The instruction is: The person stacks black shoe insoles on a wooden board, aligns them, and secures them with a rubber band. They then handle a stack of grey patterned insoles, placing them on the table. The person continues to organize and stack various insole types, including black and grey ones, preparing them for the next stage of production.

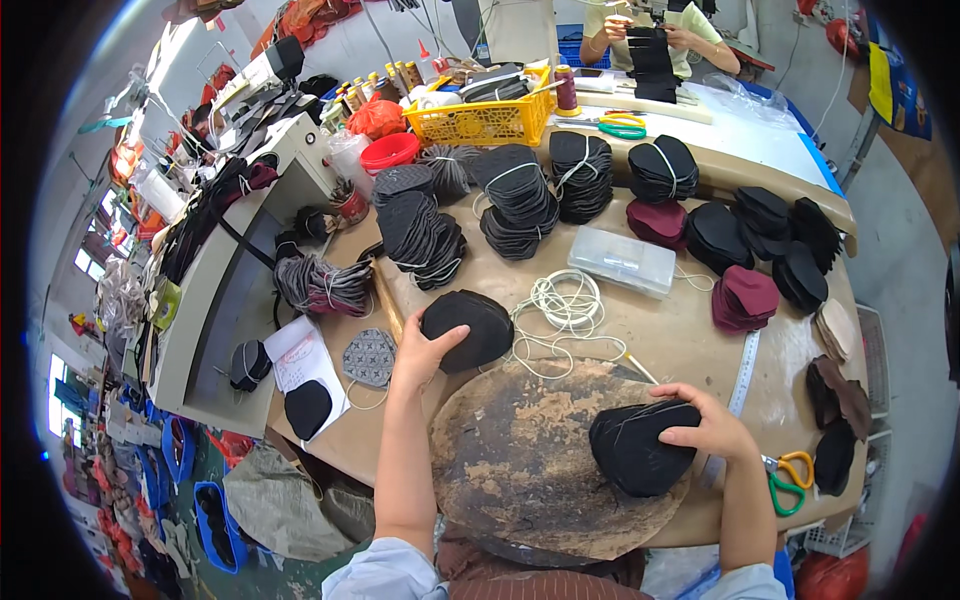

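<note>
My left hand (428, 352) grips a stack of black rounded fabric pieces (478, 328) at the far left edge of a worn round wooden block (530, 470). On the block's right side, my right hand (722, 428) is closed round another stack of black fabric pieces (632, 455), thumb on top, with loose threads at its edges. Both hands' fingertips are partly hidden by the stacks. Between and beyond the hands lies a tangle of white cord (560, 310) with a cord ring. A patterned grey piece (369, 358) rests left of my left hand.
Tied black stacks (515, 185) line the table's back, with maroon stacks (745, 298) to the right. A clear plastic box (622, 260) stands mid-table. Scissors with green and orange handles (788, 482) lie right of my right hand. Behind are a yellow basket (480, 122) and another person's hands (680, 38).
</note>
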A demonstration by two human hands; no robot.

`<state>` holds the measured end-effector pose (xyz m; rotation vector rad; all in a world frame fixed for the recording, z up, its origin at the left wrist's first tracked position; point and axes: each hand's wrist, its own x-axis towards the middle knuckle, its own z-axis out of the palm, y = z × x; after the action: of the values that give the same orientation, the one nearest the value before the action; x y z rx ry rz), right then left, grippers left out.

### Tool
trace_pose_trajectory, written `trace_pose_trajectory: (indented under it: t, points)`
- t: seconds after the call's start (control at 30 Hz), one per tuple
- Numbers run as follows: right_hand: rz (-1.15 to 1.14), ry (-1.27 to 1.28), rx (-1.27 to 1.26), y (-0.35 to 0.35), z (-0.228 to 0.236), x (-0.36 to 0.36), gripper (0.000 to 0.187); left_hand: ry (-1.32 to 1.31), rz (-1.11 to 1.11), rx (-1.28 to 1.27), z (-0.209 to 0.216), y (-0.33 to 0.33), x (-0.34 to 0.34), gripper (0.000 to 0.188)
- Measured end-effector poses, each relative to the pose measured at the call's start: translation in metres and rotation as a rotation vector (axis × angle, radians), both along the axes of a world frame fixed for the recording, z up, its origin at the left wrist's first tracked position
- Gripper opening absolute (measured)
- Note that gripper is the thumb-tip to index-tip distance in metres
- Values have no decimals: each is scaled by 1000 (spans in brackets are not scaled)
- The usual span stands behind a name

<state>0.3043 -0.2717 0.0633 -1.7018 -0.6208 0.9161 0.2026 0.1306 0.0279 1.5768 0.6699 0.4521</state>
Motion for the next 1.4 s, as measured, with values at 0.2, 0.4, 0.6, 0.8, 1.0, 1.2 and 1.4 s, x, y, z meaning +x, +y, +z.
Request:
trace_pose_trajectory:
  t: [0.2, 0.4, 0.6, 0.8, 1.0, 1.2, 1.4]
  points:
    - [-5, 17, 2, 0, -2, 1, 64, -68, -29, -168, 3, 6, -1, 71]
    - [4, -12, 4, 0, -1, 1, 64, -151, -28, -185, 3, 12, -3, 59]
    - [5, -15, 3, -1, -2, 2, 64, -322, 46, -328, 10, 14, -5, 48]
    - [7, -18, -6, 0, -1, 2, 64, -510, -59, -643, 11, 18, -10, 44]
    - [9, -19, -16, -1, -3, 3, 64, -567, -83, -831, 4, 18, -8, 42]
    - [7, -15, -10, -1, -3, 2, 63, -600, -126, -932, 8, 16, -10, 37]
    - [0, -13, -20, 0, 0, 2, 63, -599, -147, -942, 1, 21, -10, 46]
